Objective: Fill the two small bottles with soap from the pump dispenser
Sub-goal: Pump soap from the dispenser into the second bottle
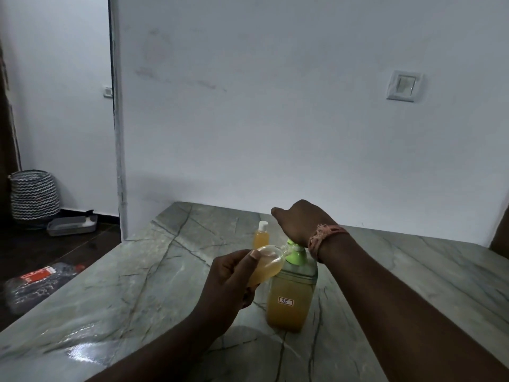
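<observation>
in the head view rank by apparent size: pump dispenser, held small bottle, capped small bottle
1. Green-topped pump dispenser of amber soap.
2. Clear small bottle held tilted in the left hand.
3. White-capped small bottle, though farther away; true sizes unsure.

You see everything through one wide-angle camera worn on the head, looking forward and slightly down. The counter (170,271) fills the lower half of the frame, close beneath you, with both forearms reaching in from the bottom edge. The white wall (275,106) fills the upper half, straight ahead. A doorway opens at the left edge.
</observation>
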A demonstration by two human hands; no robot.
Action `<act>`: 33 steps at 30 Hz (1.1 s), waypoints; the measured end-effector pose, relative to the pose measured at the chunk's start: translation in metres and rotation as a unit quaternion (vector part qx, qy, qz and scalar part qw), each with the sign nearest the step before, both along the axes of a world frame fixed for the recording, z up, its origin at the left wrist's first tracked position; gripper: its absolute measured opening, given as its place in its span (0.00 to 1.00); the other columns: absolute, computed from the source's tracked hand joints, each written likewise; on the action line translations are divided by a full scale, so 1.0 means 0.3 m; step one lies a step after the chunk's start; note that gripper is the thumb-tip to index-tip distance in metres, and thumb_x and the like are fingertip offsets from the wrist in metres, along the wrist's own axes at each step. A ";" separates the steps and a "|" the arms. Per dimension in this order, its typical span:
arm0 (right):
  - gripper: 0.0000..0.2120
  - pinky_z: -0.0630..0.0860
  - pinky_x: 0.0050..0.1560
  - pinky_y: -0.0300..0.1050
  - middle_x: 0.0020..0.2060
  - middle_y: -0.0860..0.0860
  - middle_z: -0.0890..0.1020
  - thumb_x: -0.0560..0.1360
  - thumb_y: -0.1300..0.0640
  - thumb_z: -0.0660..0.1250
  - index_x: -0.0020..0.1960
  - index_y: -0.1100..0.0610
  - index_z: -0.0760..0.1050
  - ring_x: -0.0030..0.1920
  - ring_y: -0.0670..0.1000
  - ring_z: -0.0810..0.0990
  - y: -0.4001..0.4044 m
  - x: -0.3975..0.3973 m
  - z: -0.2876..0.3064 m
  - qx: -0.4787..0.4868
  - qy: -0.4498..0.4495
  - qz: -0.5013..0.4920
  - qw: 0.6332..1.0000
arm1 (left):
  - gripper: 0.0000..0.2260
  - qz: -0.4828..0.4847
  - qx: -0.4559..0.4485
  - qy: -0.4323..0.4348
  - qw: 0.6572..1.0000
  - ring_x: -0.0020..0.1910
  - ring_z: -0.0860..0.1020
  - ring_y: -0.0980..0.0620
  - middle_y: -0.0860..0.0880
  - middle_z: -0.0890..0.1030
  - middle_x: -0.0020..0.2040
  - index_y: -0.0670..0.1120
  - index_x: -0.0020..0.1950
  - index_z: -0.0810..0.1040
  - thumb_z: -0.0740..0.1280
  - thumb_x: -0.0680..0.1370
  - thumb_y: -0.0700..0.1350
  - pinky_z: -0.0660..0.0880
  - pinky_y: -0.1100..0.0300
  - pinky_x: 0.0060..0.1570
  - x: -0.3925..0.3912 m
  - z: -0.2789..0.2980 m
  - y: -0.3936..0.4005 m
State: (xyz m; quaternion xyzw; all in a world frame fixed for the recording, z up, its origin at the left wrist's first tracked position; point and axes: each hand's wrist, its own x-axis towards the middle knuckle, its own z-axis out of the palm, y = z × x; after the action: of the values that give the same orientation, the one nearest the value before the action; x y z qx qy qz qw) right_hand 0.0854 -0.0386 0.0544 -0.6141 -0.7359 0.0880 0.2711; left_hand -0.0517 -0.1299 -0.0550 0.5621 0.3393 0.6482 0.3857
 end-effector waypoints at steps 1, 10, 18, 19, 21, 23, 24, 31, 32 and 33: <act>0.20 0.67 0.33 0.43 0.27 0.51 0.73 0.73 0.42 0.59 0.28 0.54 0.68 0.30 0.53 0.72 0.000 -0.003 0.005 -0.003 -0.001 0.000 1.000 | 0.17 -0.002 0.000 -0.003 1.000 0.22 0.67 0.54 0.49 0.72 0.27 0.42 0.52 0.83 0.64 0.76 0.53 0.63 0.63 0.22 0.000 -0.003 -0.001; 0.21 0.64 0.32 0.42 0.28 0.51 0.74 0.76 0.44 0.60 0.29 0.54 0.69 0.30 0.50 0.72 -0.023 0.000 0.019 -0.036 0.026 0.021 0.999 | 0.24 -0.055 -0.018 -0.053 0.997 0.21 0.65 0.52 0.48 0.71 0.25 0.37 0.50 0.77 0.65 0.71 0.59 0.65 0.63 0.23 -0.019 -0.020 0.013; 0.22 0.67 0.36 0.43 0.28 0.50 0.71 0.78 0.46 0.57 0.27 0.53 0.66 0.33 0.53 0.72 -0.029 0.002 0.009 -0.019 0.001 0.020 1.000 | 0.21 -0.076 0.001 -0.048 0.996 0.22 0.65 0.53 0.45 0.70 0.28 0.40 0.51 0.81 0.66 0.73 0.58 0.65 0.63 0.23 -0.017 -0.021 0.022; 0.23 0.67 0.37 0.43 0.28 0.50 0.71 0.78 0.47 0.56 0.26 0.53 0.67 0.33 0.53 0.72 -0.033 -0.001 0.005 -0.018 -0.004 0.020 1.000 | 0.20 -0.074 0.001 -0.047 0.996 0.22 0.65 0.53 0.45 0.70 0.28 0.42 0.51 0.81 0.66 0.73 0.58 0.65 0.63 0.23 -0.018 -0.024 0.022; 0.28 0.66 0.37 0.43 0.27 0.48 0.71 0.79 0.48 0.57 0.21 0.53 0.69 0.33 0.52 0.72 -0.050 0.000 0.007 -0.017 0.001 0.029 0.999 | 0.19 -0.073 0.001 -0.047 0.996 0.22 0.65 0.52 0.43 0.70 0.29 0.43 0.50 0.82 0.66 0.73 0.58 0.65 0.62 0.23 -0.020 -0.027 0.021; 0.31 0.64 0.34 0.42 0.26 0.47 0.70 0.79 0.49 0.57 0.17 0.53 0.70 0.31 0.50 0.70 -0.064 0.003 0.017 -0.032 -0.010 0.040 0.999 | 0.18 -0.072 0.001 -0.044 0.996 0.22 0.65 0.52 0.42 0.69 0.30 0.44 0.50 0.82 0.66 0.73 0.58 0.64 0.62 0.23 -0.019 -0.029 0.019; 0.31 0.64 0.33 0.41 0.26 0.46 0.70 0.79 0.49 0.57 0.18 0.53 0.71 0.30 0.49 0.70 -0.068 0.007 0.028 -0.043 -0.020 0.041 0.998 | 0.18 -0.073 -0.001 -0.045 0.996 0.22 0.65 0.52 0.42 0.69 0.29 0.44 0.50 0.82 0.66 0.73 0.58 0.64 0.62 0.23 -0.016 -0.028 0.017; 0.28 0.65 0.34 0.42 0.28 0.49 0.73 0.78 0.46 0.57 0.22 0.54 0.72 0.34 0.53 0.74 -0.046 -0.003 0.017 -0.007 0.004 0.021 1.000 | 0.13 -0.079 -0.002 -0.048 0.996 0.22 0.65 0.53 0.46 0.71 0.28 0.46 0.49 0.83 0.65 0.76 0.53 0.63 0.63 0.23 -0.017 -0.016 0.023; 0.29 0.65 0.33 0.42 0.28 0.49 0.72 0.78 0.47 0.56 0.20 0.54 0.73 0.33 0.53 0.73 -0.051 -0.002 0.011 -0.004 0.004 0.020 1.000 | 0.13 -0.077 -0.003 -0.049 0.996 0.22 0.64 0.53 0.45 0.71 0.28 0.46 0.49 0.83 0.63 0.77 0.51 0.63 0.62 0.23 -0.015 -0.018 0.024; 0.29 0.65 0.34 0.42 0.28 0.50 0.72 0.79 0.47 0.56 0.21 0.54 0.72 0.34 0.54 0.74 -0.058 -0.001 0.010 -0.002 0.002 0.018 1.000 | 0.12 -0.077 -0.002 -0.049 0.996 0.22 0.64 0.53 0.45 0.71 0.29 0.46 0.49 0.83 0.62 0.78 0.51 0.63 0.62 0.23 -0.014 -0.019 0.023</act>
State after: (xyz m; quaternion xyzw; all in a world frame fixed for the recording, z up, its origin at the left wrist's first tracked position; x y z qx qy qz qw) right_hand 0.0851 -0.0560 0.0576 -0.6014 -0.7460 0.0952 0.2697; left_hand -0.0558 -0.1230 -0.0608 0.5533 0.2775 0.6427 0.4515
